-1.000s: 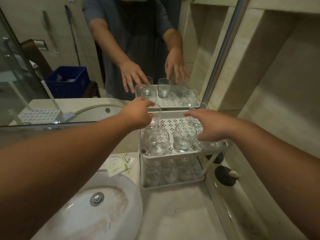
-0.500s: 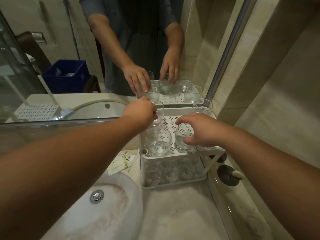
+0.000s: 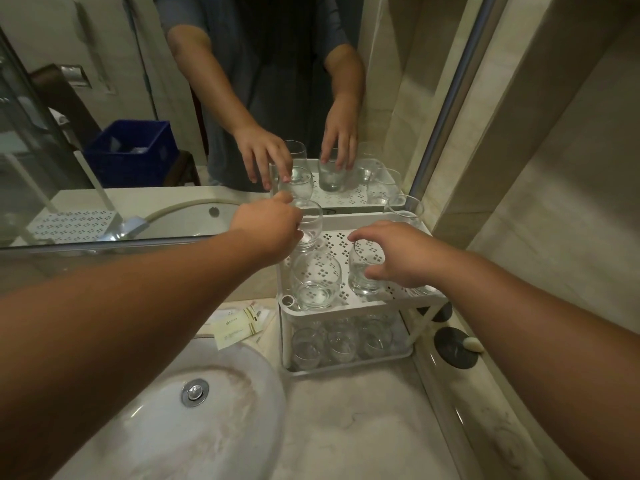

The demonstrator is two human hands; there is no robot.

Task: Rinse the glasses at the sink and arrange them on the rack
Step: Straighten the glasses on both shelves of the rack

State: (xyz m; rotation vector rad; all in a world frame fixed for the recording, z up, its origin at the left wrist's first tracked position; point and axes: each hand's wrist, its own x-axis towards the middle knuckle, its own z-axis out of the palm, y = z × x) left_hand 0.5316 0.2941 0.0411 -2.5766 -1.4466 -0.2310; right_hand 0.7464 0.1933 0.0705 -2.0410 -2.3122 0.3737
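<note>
A white two-tier rack [image 3: 360,305] stands on the counter against the mirror, right of the sink [image 3: 207,431]. Its top shelf carries several clear glasses. My left hand [image 3: 266,228] grips the back-left glass [image 3: 311,225] near its rim. My right hand [image 3: 398,254] curls over the front-right glass [image 3: 362,282], thumb on its near side. A front-left glass [image 3: 315,282] stands free between my hands, and another glass [image 3: 405,207] stands at the back right. More glasses [image 3: 341,342] fill the lower shelf.
The mirror [image 3: 104,98] rises right behind the rack, and a tiled wall [image 3: 554,202] closes the right side. Paper sachets [image 3: 239,323] lie between sink and rack. Two dark round objects [image 3: 453,348] sit on the ledge right of the rack.
My right hand has come forward from the back right of the top shelf and closed over the front-right glass. My left hand stays at the back-left glass.
</note>
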